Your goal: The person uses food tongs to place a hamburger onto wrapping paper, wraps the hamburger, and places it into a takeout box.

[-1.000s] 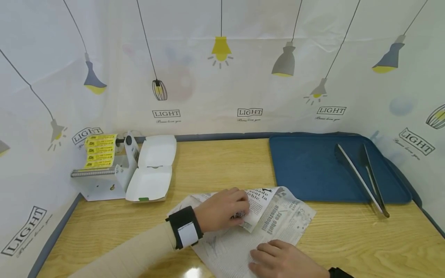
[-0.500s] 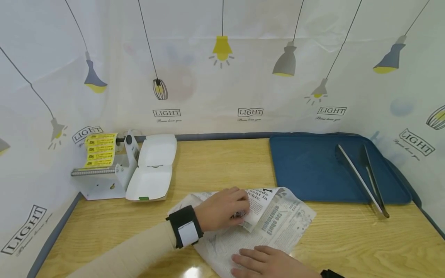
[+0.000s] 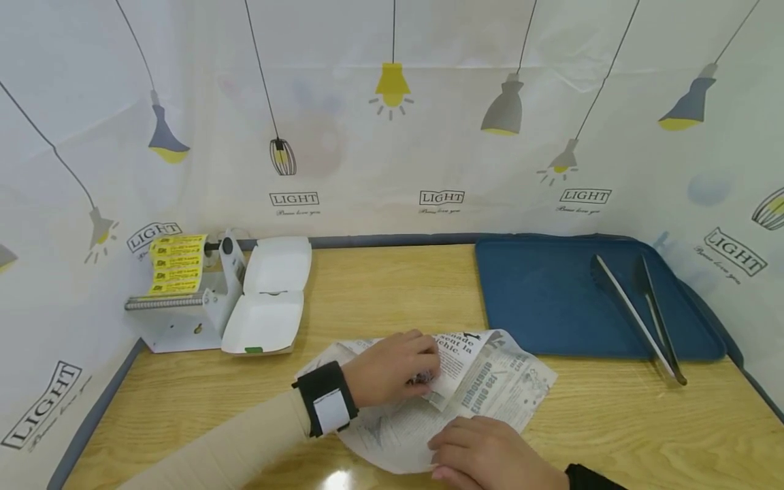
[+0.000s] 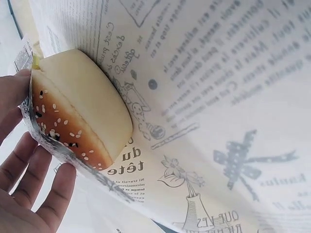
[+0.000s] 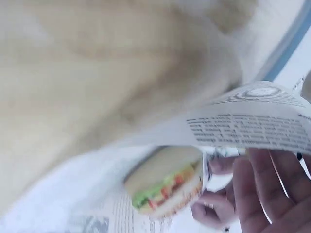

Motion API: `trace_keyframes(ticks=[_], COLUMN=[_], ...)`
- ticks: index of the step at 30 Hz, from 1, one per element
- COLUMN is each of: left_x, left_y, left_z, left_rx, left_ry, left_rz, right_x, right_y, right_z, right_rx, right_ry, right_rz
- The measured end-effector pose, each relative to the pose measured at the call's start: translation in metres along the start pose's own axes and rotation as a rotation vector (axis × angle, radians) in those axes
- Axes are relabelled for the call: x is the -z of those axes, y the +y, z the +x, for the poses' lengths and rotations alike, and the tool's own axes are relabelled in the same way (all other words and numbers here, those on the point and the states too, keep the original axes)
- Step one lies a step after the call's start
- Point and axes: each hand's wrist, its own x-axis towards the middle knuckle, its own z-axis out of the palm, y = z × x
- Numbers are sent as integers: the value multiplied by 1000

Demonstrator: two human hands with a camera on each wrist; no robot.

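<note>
A sheet of newspaper-print wrapping paper [image 3: 511, 384] lies on the table with its far part folded over. Inside it is a hamburger [image 4: 90, 99] with a sesame-topped bun; lettuce and red filling show in the right wrist view. My left hand [image 3: 392, 371] holds the burger through the folded paper, its fingers curled over the sesame side. Nearer the front, my right hand [image 3: 490, 454] pinches the near edge of the paper, which curves up off the table. In the right wrist view, the paper partly covers the right hand's fingers [image 5: 255, 184].
A blue tray [image 3: 539, 299] bearing metal tongs [image 3: 637, 316] sits at the back right. At the back left stand an open white burger box [image 3: 269, 320] and a label dispenser [image 3: 184, 323] with a yellow sticker roll [image 3: 177, 265]. A printed curtain [image 3: 367, 156] hangs behind the table.
My right hand slid left along the paper, then took its near edge and lifted it, so that edge now shows curled up. The left hand has stayed in place.
</note>
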Motion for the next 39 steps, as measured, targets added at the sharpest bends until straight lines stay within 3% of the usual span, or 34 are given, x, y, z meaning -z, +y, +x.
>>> trace_keyframes(ticks=[4, 7, 13, 16, 20, 26, 30, 39], left_x=[2, 4, 12, 13, 10, 16, 17, 4], left_y=[-2, -4, -7, -12, -21, -23, -22, -20], left_z=[-1, -1, -2, -1, -2, -9, -9, -3], left_rx=[-9, -11, 2, 5, 26, 172, 233, 348], left_ry=[-3, -25, -93, -115, -109, -98, -76, 69], left_rz=[-52, -78, -153, -271, -512, -860, -866, -717], right_x=[20, 31, 44, 48, 51, 51, 48, 35], right_y=[4, 10, 34, 47, 62, 76, 85, 93], right_z=[11, 19, 36, 43, 48, 52, 55, 52], right_rx=[-96, -154, -215, -247, -309, -451, -521, -606], right_ry=[130, 207, 252, 256, 255, 198, 174, 129], right_rz=[16, -36, -84, -87, -76, -27, 26, 55])
